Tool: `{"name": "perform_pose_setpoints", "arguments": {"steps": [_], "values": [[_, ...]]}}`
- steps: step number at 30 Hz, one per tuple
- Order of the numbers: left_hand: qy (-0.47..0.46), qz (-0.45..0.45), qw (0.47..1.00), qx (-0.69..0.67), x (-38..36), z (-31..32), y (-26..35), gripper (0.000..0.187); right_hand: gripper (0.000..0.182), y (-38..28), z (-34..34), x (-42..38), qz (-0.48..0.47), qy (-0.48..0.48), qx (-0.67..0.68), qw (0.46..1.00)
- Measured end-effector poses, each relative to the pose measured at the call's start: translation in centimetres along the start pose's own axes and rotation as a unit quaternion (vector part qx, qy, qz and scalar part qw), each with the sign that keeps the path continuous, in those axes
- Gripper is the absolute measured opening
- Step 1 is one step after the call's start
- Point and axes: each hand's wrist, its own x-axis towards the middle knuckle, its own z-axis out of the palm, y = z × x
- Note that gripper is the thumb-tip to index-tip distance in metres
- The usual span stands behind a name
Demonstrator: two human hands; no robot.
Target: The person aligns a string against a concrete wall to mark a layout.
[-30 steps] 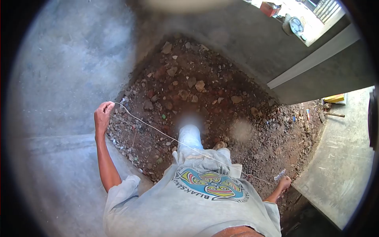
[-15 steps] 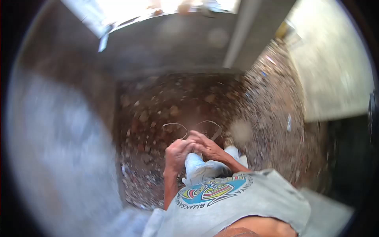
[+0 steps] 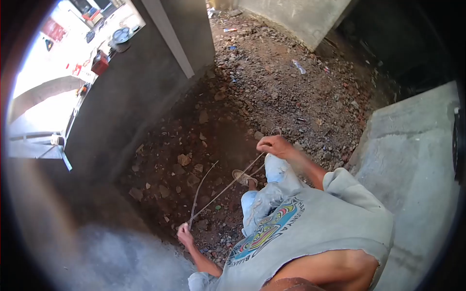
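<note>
A thin, pale cord-like strip [image 3: 226, 188] stretches in a straight line between my two hands above the rubble ground. My left hand [image 3: 185, 234], low at the left, is closed on one part of it, and a loose end curves upward from there. At the other side, my right hand [image 3: 276, 145] pinches the strip close to my knee. A small loop shows above that hand, and another slack length hangs below it. What exactly the strip is made of, I cannot make out.
Stones and broken rubble [image 3: 291, 106] cover the ground around my shoe [image 3: 242, 177]. A grey wall [image 3: 136, 82] rises ahead, with a bucket [image 3: 121, 36] and a red box [image 3: 100, 63] on its ledge. A concrete slab [image 3: 412, 140] stands at the right.
My hands were together in front of me; now they are wide apart, with the strip pulled straight between them. The view has swung to the right.
</note>
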Motion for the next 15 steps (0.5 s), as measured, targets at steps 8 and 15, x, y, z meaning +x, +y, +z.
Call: {"name": "perform_pose_setpoints", "arguments": {"steps": [8,15], "values": [[0.028,-0.302,0.953,0.009,-13.1,3.4,-2.9,0.027,0.018,0.2,-3.4,-3.8,-0.005,0.088,-0.059,0.994],[-0.071,-0.255,0.96,-0.09,-15.9,10.0,-1.4,0.023,0.016,4.8,-0.9,-12.4,-0.066,0.125,0.005,0.99]]}}
